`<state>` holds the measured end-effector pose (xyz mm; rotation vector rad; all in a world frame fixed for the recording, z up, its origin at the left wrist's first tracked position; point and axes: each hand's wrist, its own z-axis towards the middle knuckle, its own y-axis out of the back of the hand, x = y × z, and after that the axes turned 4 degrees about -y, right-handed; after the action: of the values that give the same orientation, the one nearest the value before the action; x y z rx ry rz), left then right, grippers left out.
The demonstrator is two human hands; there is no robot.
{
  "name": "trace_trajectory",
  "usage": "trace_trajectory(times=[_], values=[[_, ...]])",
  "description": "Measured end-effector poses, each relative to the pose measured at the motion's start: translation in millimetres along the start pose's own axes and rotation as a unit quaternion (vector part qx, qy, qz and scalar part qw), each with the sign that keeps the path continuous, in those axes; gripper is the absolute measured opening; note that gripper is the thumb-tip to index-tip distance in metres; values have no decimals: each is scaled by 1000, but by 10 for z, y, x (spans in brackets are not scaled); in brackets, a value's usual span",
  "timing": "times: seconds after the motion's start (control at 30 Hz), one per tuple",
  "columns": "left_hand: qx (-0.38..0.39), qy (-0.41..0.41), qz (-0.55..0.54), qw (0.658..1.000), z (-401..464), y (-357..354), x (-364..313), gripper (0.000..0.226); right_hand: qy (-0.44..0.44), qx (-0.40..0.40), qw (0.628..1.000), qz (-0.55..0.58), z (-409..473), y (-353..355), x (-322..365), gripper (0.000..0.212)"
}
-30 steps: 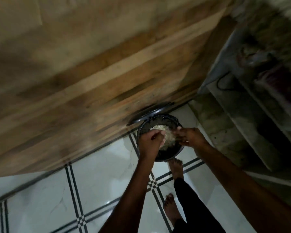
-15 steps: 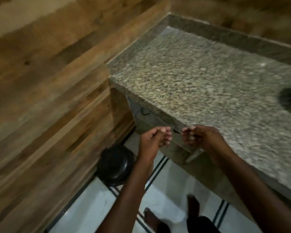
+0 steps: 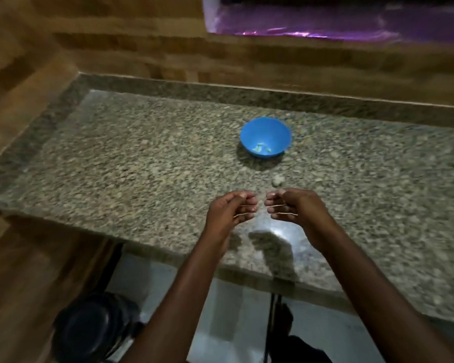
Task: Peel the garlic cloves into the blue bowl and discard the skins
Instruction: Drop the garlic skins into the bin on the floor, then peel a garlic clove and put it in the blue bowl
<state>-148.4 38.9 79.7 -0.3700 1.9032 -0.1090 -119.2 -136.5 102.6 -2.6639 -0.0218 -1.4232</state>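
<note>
I see my left hand (image 3: 227, 209) and right hand (image 3: 295, 205) hovering fingertip to fingertip, loosely curled, holding nothing I can make out, above the speckled granite counter's (image 3: 131, 163) front edge; round blue plastic bowl (image 3: 265, 136) sits toward its back edge.

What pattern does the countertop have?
The countertop is speckled granite, tan and grey flecks throughout; the head view shows it best.

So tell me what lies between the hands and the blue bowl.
In the head view, one small pale lump, perhaps garlic, on bare counter between hands and bowl.
</note>
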Motion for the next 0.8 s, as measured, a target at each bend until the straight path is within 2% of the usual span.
trace_trajectory(times=[0.17, 0.27, 0.33, 0.4, 0.47, 0.5, 0.53, 0.6, 0.67, 0.73, 0.8], values=[[-9, 36, 53, 998, 474, -695, 330, 21, -33, -43, 998, -17, 284, 735, 17, 21], [-1, 27, 143, 989, 680, -934, 578, 13, -57, -91, 994, -22, 512, 1024, -98, 16], [17, -4, 221, 975, 770, -1041, 736, 13, -31, -156, 985, -67, 755, 1180, -226, 13], [37, -81, 360, 929, 834, -1088, 871, 23, 17, -230, 953, -199, 988, 1298, -290, 12], [77, -162, 500, 847, 894, -1094, 998, 31, 68, -282, 910, -298, 1173, 1364, -286, 12], [92, -177, 537, 820, 912, -1087, 1035, 32, 90, -287, 895, -329, 1247, 1385, -266, 12], [97, -181, 551, 809, 930, -1080, 1047, 31, 107, -284, 879, -367, 1313, 1396, -255, 11], [83, -200, 540, 813, 951, -1044, 994, 27, 136, -260, 842, -453, 1439, 1419, -256, 12], [41, -217, 516, 827, 989, -948, 902, 25, 146, -239, 823, -494, 1518, 1421, -228, 9], [2, -215, 505, 836, 1054, -801, 804, 26, 158, -231, 826, -489, 1597, 1409, -154, 6], [-29, -200, 505, 839, 1132, -639, 739, 29, 172, -229, 845, -451, 1667, 1343, -59, 7]])
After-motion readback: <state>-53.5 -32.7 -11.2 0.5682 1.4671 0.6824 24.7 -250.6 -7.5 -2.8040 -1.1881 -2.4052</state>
